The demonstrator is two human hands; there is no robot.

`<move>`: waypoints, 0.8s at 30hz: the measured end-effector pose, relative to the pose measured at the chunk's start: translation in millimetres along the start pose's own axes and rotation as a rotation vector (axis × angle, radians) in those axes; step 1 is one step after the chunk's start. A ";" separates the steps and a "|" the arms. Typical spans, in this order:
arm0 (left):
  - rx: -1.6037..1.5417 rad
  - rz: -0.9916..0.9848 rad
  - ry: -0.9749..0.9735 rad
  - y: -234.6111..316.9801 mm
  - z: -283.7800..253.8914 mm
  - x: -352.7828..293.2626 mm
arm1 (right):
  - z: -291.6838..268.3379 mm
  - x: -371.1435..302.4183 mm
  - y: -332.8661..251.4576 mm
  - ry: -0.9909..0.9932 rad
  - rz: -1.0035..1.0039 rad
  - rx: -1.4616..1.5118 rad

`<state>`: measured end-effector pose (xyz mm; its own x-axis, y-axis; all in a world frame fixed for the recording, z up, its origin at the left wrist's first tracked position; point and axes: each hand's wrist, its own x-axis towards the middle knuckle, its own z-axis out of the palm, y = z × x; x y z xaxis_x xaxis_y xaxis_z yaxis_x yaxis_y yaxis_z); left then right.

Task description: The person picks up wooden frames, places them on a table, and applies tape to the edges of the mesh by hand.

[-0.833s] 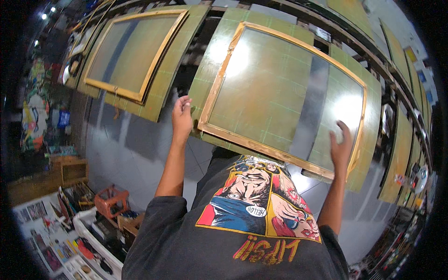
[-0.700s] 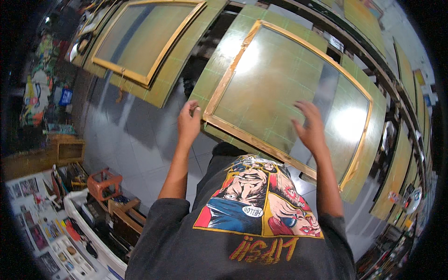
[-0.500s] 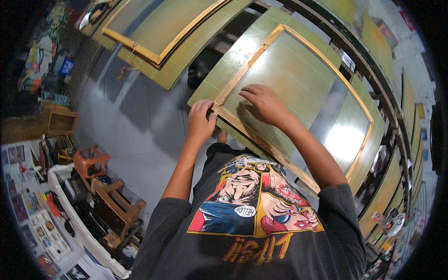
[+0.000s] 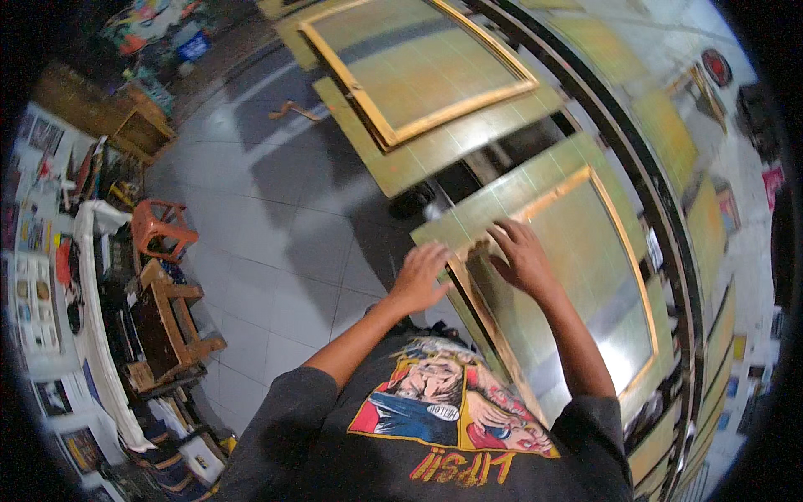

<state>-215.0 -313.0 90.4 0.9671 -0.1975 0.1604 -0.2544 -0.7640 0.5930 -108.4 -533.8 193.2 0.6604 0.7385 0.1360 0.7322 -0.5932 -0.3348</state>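
Observation:
A wooden-framed printing screen [image 4: 637, 269] with pale mesh lies on a greenish panel [image 4: 493, 201] in front of me. My left hand [image 4: 422, 278] is at the screen's left corner, its fingers stretched forward and the thumb apart; whether the fingertips touch the wood cannot be made out. To its right, my right hand [image 4: 523, 258] hangs over the mesh close to the left bar, fingers spread and slightly bent, casting a shadow on the frame. Neither hand appears to hold anything.
A second framed screen [image 4: 401, 132] lies on another greenish panel [image 4: 381, 171] farther ahead. Along the right runs a dark rail [image 4: 669, 226] with more panels beyond. At left stand a red plastic stool [image 4: 161, 227], a wooden stool [image 4: 180, 326] and a cluttered white-edged table [image 4: 94, 284].
The view has swung, so the screen sits lower and farther right. My right hand has moved from over the mesh toward the left bar. My left hand remains by the corner.

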 end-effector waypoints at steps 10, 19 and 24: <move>-0.364 -0.077 0.017 -116.2 -120.7 -19.3 | 5.4 21.4 -130.7 0.003 0.385 0.511; -0.369 -0.352 0.008 -271.6 -313.6 -30.9 | 63.6 271.8 -173.0 0.068 0.361 1.092; -0.290 -0.449 0.089 -354.3 -362.3 -29.7 | 39.2 470.2 -90.5 0.337 0.353 1.596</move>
<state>-155.5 186.1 161.4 0.9801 0.1715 -0.1004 0.1806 -0.5582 0.8098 129.3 -120.3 250.8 0.9041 0.4255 -0.0384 -0.2047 0.3525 -0.9131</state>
